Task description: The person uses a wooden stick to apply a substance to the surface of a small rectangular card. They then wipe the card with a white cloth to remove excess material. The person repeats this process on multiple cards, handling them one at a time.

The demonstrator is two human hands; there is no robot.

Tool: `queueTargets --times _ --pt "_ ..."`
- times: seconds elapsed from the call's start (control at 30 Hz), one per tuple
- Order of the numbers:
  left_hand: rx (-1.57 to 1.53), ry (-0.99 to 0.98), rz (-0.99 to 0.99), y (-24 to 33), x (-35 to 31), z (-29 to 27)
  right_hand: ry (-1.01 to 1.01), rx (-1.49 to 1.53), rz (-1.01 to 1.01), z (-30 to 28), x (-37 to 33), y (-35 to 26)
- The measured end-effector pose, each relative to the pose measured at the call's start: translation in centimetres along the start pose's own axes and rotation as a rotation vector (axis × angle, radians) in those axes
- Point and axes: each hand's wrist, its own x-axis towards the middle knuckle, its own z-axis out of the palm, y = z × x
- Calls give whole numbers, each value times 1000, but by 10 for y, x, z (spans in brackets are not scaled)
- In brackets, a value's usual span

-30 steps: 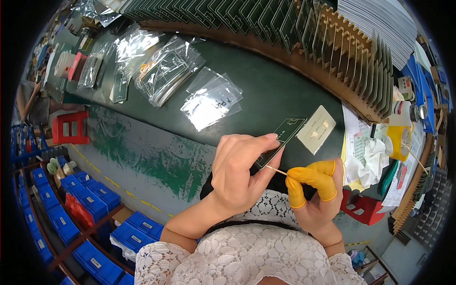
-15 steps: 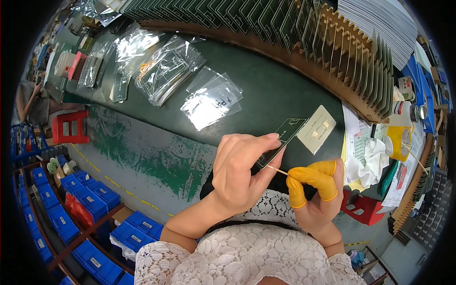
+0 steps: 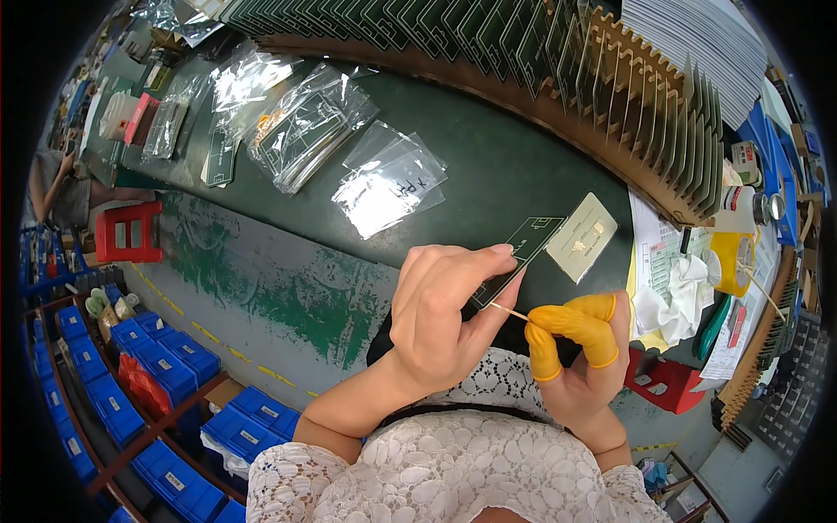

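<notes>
Between thumb and fingers, my left hand (image 3: pixel 440 309) grips a thin dark green panel (image 3: pixel 534 235) with fine light lines, held tilted above the bench's near edge. My right hand (image 3: pixel 582 353) wears yellow finger cots on the thumb and fingers. It pinches a thin pale stick (image 3: pixel 509 310), whose far end meets the panel's lower edge beside my left thumb; the tip is hidden there. Just beyond the panel's right end lies a cream-coloured plate (image 3: pixel 582 238) with a small metallic patch.
Slotted brown racks (image 3: pixel 610 113) of upright green panels line the far side. Clear bags (image 3: pixel 390 179) and bagged panels (image 3: pixel 305 131) lie on the green bench (image 3: pixel 296 218). At right are crumpled white cloth (image 3: pixel 676 301), yellow tape (image 3: pixel 734 261) and a bottle (image 3: pixel 741 209). Blue bins (image 3: pixel 179 479) stand lower left.
</notes>
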Motion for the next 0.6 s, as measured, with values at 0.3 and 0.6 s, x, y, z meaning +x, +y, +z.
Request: queueTargets --times 0.3,0.6 --pt "4 -9 -3 0 1 -1 6 12 -1 0 0 0" --pt "0 0 -6 0 0 0 -15 4 -4 0 -1 -2"
